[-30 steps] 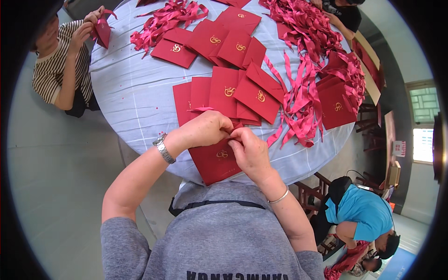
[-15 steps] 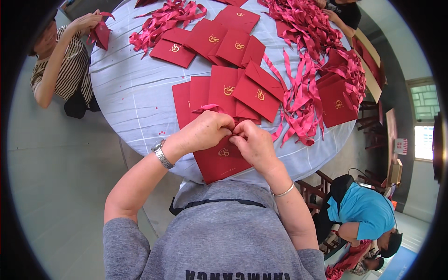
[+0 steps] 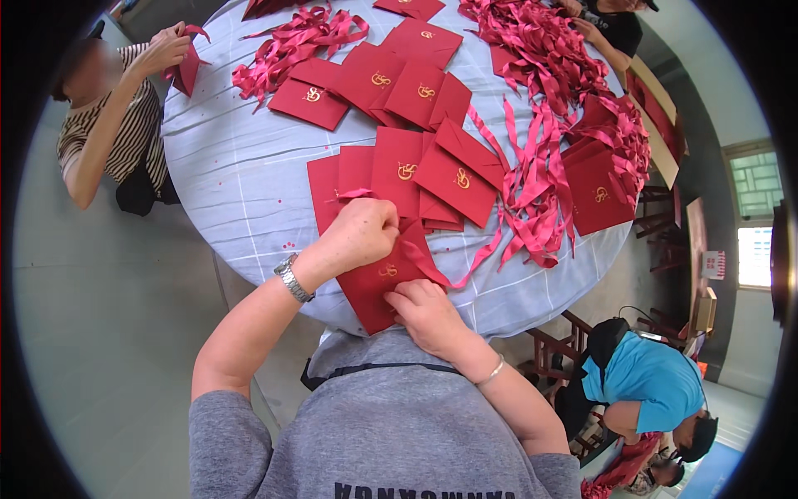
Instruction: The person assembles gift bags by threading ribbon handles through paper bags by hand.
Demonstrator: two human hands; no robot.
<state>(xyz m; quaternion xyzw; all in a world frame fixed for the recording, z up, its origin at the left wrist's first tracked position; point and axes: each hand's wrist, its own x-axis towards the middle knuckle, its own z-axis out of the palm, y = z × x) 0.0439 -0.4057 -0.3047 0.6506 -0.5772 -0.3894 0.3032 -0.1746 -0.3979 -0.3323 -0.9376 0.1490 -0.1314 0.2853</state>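
A flat red paper gift bag (image 3: pixel 366 287) with a gold emblem lies in front of me at the table's near edge. My left hand (image 3: pixel 363 237) is closed at its upper end, and a pink ribbon (image 3: pixel 422 263) trails from there across the bag to the right. Another bit of ribbon shows beyond the left knuckles; the fingertips are partly hidden. Lower down, my right hand (image 3: pixel 428 314) grips the bag's right edge with bent fingers, its thumb out of sight. Just beyond my hands lie several overlapping red bags (image 3: pixel 460 175).
Loose ribbons (image 3: pixel 532 208) hang in a tangle on the right, beside more red bags (image 3: pixel 598 195). Another ribbon pile (image 3: pixel 303 46) lies far left on the round cloth-covered table (image 3: pixel 224 183). A person in stripes (image 3: pixel 116 133) handles a bag; someone in blue (image 3: pixel 644 374) bends at right.
My hands, together at the bag's top before, are now apart. The right one has dropped to the bag's lower right edge. A ribbon now lies across the bag.
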